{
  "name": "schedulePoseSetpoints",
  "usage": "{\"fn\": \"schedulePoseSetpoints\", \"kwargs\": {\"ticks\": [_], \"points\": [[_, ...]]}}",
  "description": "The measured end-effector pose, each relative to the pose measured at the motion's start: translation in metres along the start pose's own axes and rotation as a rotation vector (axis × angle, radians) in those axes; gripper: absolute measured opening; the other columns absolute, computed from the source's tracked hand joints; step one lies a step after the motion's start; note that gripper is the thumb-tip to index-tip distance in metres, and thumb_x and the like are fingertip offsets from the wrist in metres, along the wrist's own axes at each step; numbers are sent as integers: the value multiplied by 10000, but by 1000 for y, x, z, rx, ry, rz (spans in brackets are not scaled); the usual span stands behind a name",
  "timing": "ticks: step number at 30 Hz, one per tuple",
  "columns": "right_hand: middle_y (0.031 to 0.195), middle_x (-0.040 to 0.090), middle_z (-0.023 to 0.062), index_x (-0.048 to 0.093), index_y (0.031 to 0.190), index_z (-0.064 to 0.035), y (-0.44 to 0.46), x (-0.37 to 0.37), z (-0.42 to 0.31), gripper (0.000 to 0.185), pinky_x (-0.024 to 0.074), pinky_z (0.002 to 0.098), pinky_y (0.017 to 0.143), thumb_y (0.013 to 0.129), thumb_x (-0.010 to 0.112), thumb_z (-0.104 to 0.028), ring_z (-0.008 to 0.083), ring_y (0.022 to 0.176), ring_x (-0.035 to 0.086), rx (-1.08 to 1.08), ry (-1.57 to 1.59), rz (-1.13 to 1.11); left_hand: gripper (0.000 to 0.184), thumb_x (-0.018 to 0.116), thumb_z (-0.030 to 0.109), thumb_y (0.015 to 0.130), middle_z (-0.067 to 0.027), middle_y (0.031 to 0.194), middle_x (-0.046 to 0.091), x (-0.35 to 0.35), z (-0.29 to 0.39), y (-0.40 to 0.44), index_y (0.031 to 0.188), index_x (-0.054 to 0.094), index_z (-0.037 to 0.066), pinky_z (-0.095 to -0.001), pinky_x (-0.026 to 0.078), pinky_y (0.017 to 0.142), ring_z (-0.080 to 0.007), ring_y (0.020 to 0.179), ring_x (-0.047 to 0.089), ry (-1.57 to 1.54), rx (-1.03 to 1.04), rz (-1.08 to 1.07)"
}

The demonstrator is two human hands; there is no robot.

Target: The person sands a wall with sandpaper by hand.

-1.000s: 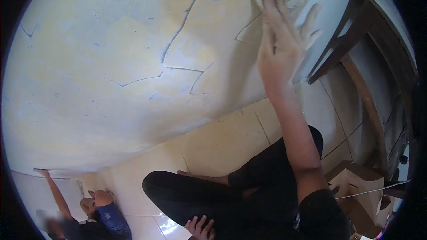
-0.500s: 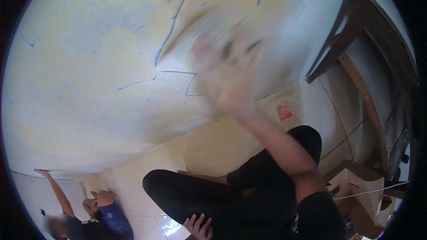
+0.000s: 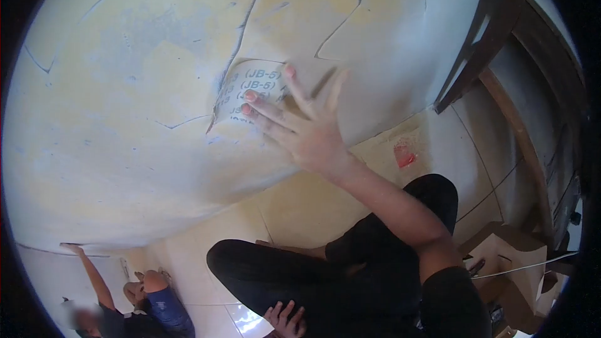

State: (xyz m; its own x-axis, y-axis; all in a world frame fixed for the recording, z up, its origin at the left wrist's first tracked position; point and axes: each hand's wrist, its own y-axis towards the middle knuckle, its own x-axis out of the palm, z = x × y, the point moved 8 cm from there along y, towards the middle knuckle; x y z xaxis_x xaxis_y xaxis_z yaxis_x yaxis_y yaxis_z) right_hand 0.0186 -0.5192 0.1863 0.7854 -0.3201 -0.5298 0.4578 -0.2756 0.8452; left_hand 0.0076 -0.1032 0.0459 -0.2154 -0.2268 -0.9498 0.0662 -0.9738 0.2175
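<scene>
My right hand (image 3: 313, 134) is raised to the wall (image 3: 156, 81), its fingers stretched out and spread. Beneath those fingers lies a sheet of sandpaper (image 3: 258, 75), printed "JB-5" on its back and held flat against the wall. The sheet's left edge and lower corner show; the part under the hand is hidden. Grooved lines and bluish patches mark the pale yellow wall around it. My left hand (image 3: 286, 319) rests on my dark-trousered leg near the bottom edge, fingers slightly apart, holding nothing.
At lower left another person (image 3: 119, 319) sits by the same wall, one hand up against it. A dark wooden frame (image 3: 494, 44) leans at the right. Below it stands an open cardboard box (image 3: 510, 250) with a white cable across. A red scrap (image 3: 405, 153) lies on the tiles.
My right hand, smeared by motion before, has moved down and left along the wall with the sandpaper and now shows sharply. My left hand stays on my leg.
</scene>
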Motion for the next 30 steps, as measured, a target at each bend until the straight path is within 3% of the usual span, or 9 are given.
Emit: {"fn": "schedulePoseSetpoints", "kwargs": {"ticks": [3, 5, 7, 12, 18, 21, 24, 26, 30], "points": [[1457, 435, -53, 577, 1306, -246, 28, -44, 50, 434, 7, 747, 1039, 885, 498, -179, 453, 1385, 246, 209, -190, 152, 401, 594, 240, 790, -170, 1329, 516, -2, -1, -4, 1155, 642, 79, -567, 299, 976, -388, 1268, 395, -8, -23, -8], [1441, 456, -61, 602, 1280, -246, 35, -70, 87, 412, -9, 745, 1037, 888, 497, -179, 446, 1388, 248, 271, -138, 365, 401, 597, 236, 789, -172, 1329, 514, 0, -1, -2, 1155, 641, 78, -569, 300, 974, -391, 1264, 397, -19, -32, 9], [1427, 474, -60, 619, 1263, -245, 33, -70, 88, 396, -23, 735, 1041, 892, 497, -175, 442, 1389, 251, 286, -103, 389, 401, 600, 232, 789, -175, 1330, 511, -2, 0, -3, 1155, 639, 74, -574, 300, 972, -394, 1259, 399, -26, -44, 26], [1422, 482, -48, 612, 1275, -243, 14, -33, 35, 404, -20, 710, 1055, 891, 508, -168, 450, 1386, 251, 185, -63, 143, 397, 599, 232, 787, -179, 1328, 512, -1, 1, 2, 1148, 641, 72, -578, 300, 970, -401, 1252, 402, 8, -9, -18], [1415, 485, -84, 582, 1305, -266, 31, -64, 73, 433, -25, 745, 1026, 884, 519, -186, 438, 1399, 232, 393, -63, 304, 404, 604, 230, 786, -175, 1338, 503, 2, 2, -2, 1163, 635, 84, -589, 302, 971, -406, 1250, 404, -4, -45, -12], [1423, 479, -59, 590, 1297, -255, 17, -24, 19, 412, -3, 711, 1058, 899, 517, -176, 447, 1389, 244, 154, 8, 91, 393, 607, 234, 790, -166, 1342, 502, 1, 4, 2, 1156, 639, 95, -585, 308, 974, -403, 1248, 407, -4, -54, -15], [1437, 462, -61, 590, 1295, -253, 26, -45, 49, 411, 15, 723, 1053, 892, 537, -189, 448, 1384, 254, 252, -131, 160, 379, 609, 238, 794, -157, 1335, 511, -4, 4, 6, 1148, 644, 106, -580, 312, 978, -395, 1249, 410, 12, -55, -46], [1443, 453, -62, 580, 1304, -261, 28, -72, 94, 432, 11, 760, 1021, 879, 541, -188, 442, 1393, 240, 363, 14, 379, 370, 609, 236, 797, -153, 1328, 518, -5, 2, 5, 1144, 646, 112, -578, 313, 981, -390, 1249, 413, 17, -59, -23], [1445, 450, -65, 573, 1310, -261, 17, -59, 81, 445, 18, 781, 1005, 875, 530, -178, 434, 1401, 228, 377, -69, 295, 348, 615, 228, 802, -147, 1318, 528, -1, 4, 0, 1131, 651, 122, -577, 311, 988, -386, 1249, 420, -1, -76, 28]]}}
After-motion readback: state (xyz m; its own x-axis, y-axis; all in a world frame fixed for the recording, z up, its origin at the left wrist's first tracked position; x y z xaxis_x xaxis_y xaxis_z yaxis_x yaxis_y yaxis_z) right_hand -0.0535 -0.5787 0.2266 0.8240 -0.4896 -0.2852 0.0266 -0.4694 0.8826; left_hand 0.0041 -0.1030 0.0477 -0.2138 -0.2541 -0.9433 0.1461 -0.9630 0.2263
